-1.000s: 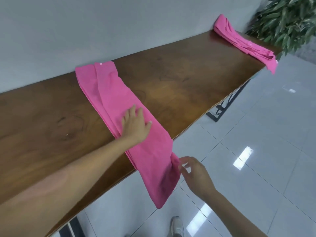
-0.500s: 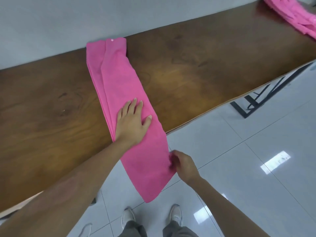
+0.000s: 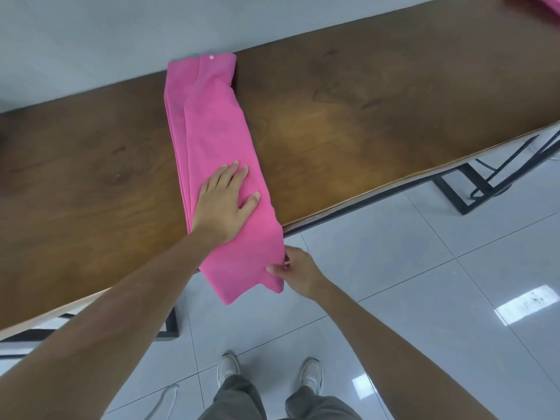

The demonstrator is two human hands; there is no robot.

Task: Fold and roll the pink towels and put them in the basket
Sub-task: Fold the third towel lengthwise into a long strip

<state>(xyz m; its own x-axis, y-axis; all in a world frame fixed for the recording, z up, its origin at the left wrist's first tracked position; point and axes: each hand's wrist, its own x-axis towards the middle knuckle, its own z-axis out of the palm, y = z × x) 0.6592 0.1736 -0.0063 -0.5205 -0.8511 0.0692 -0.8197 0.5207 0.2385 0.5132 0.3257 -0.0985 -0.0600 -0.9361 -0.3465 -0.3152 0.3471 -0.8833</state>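
Towel [image 3: 218, 140]: pink, folded lengthwise into a long narrow strip, lying across the wooden table [image 3: 363, 122] from the wall side to the near edge. Far end sits close to the wall, with a small pale tag or button showing on it. Near end hangs off the table edge over the floor. Layers are slightly offset along the left side, so a narrower band of cloth shows there.

Left hand [image 3: 225, 201]: flat on the towel near the table's front edge, palm down, fingers straight and slightly spread, thumb out to the right. It presses the cloth to the table, no curl around anything.

Right hand [image 3: 298, 272]: below the table edge, at the right side of the hanging end. Thumb and fingertips pinch the towel's right edge close to its lower corner. The lower end looks slightly bunched where it is held.

Second pink towel [image 3: 545, 4]: only a corner visible at the top right, on the far end of the same table, well apart from the first.

Black metal table frame [image 3: 463, 189] shows under the right part of the table. Tiled floor [image 3: 424, 283] is glossy with light reflections. Person's grey trousers and pale shoes [image 3: 228, 369] are at the bottom.

Basket: not visible.
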